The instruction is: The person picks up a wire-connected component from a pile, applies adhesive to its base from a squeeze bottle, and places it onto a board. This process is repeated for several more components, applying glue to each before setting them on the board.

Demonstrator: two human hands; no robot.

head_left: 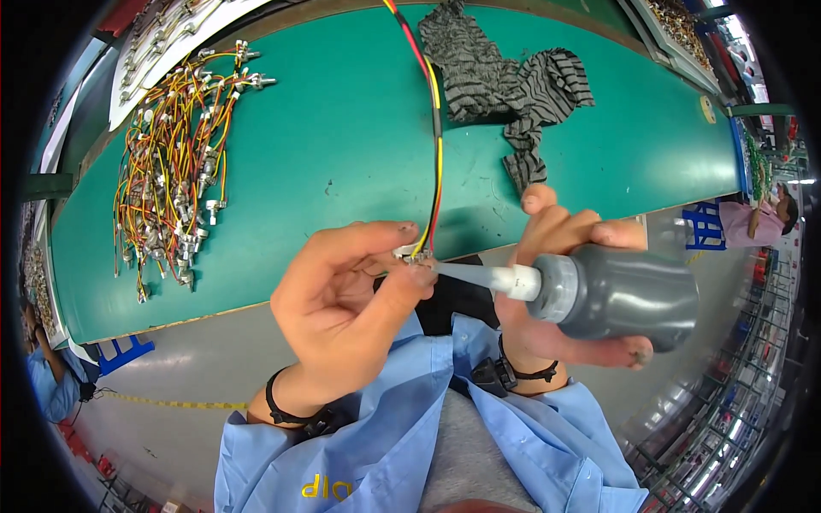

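My left hand [349,295] pinches a small metal component [414,256] between thumb and fingers. Red, yellow and black wires [439,145] run up from it past the top of the picture. In my right hand [532,321] lies a dark grey squeeze bottle [637,295], tipped sideways with its white cap and thin pale nozzle [466,273] pointing left. The nozzle's tip meets or nearly meets the component; I cannot tell whether they touch. Both hands are held over the near edge of the green table [342,128].
A pile of wired components [175,171] covers the table's left part. Striped grey cloth [522,81] lies crumpled at the back, right of the wires. A white board with metal parts [171,43] stands far left. One person [757,218] is at the far right, another [56,376] far left.
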